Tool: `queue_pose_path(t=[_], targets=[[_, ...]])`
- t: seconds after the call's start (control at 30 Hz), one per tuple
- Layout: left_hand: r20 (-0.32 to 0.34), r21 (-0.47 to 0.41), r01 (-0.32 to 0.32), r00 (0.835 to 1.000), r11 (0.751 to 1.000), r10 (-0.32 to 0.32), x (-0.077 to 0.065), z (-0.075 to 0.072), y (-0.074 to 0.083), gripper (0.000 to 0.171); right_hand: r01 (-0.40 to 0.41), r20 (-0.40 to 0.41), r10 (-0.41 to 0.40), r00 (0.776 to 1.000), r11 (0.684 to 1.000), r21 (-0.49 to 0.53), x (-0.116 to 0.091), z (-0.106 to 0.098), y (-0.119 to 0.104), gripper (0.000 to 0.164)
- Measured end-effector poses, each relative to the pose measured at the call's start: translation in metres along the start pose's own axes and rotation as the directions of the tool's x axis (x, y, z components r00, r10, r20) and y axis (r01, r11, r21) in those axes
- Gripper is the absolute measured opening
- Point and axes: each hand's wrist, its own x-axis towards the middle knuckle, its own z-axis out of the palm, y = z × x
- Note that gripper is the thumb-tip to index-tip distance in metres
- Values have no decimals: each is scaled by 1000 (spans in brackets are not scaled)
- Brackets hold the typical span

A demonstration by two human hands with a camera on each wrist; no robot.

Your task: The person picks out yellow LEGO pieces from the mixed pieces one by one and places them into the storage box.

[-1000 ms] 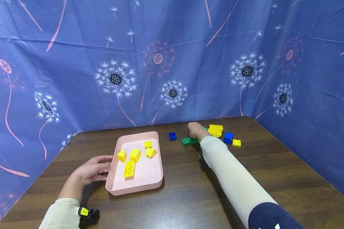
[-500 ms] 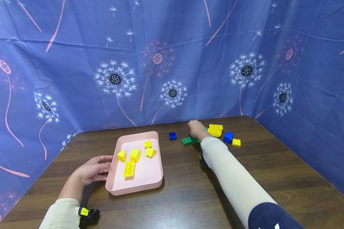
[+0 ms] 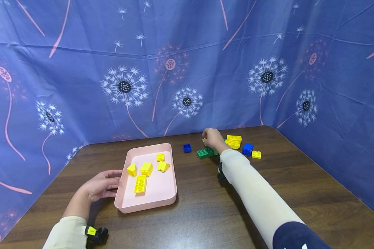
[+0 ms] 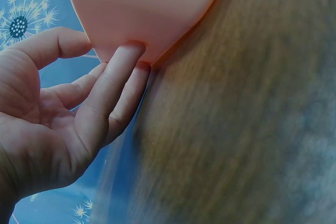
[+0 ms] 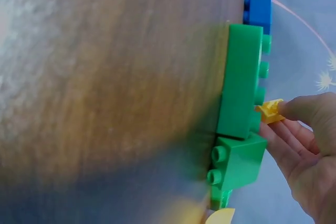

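The two hands were well apart. On the left, the left hand [image 3: 100,185] had its fingers loosely extended, their tips touching the outer left wall of the pink tray [image 3: 146,206]. On the far side, right of the tray, the right hand [image 3: 214,139] pinched a small yellow brick [image 5: 270,110] between thumb and fingers. That brick was just beyond the long green brick [image 5: 241,82]; whether the two touched could not be told. A shorter green brick [image 5: 242,162] lay just beside the long one, partly hidden by the hand in the head view.

Five yellow pieces lay inside the tray: a long yellow brick [image 3: 140,184] at the near left, a yellow block [image 3: 147,169] in the middle, a yellow wedge [image 3: 132,169] by the left wall, and, toward the far right, a flat yellow brick [image 3: 160,157] with a tilted yellow piece [image 3: 163,166] just nearer.

A dark blue brick [image 3: 187,148] sat between the tray and the green bricks. Right of the right hand were two long yellow pieces [image 3: 232,144], side by side, then a blue block [image 3: 247,149] and a studded yellow brick [image 3: 256,154]. All stood on the brown wooden table [image 3: 199,214], before a blue dandelion-print cloth [image 3: 218,69].
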Motion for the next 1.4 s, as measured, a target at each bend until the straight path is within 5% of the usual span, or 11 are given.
queue_pose_path(t=[0.5, 0.9, 1.17, 1.4], targets=[[-24, -8, 7, 1000, 1000, -7, 0, 2, -1, 69, 132, -3, -132, 991, 991, 23, 1, -4, -32, 18], [-9, -5, 2, 1000, 1000, -2, 2, 0, -2, 69, 295, -60, -296, 953, 955, -34, -7, -4, -65, 15], [-20, 3, 2, 1000, 1000, -2, 2, 0, -1, 68, 407, -60, -409, 911, 912, -47, -16, -4, -93, 10], [0, -1, -1, 1000, 1000, 1, 0, 1, 1, 69, 536, -53, -537, 842, 844, -37, -34, -4, -117, 8]])
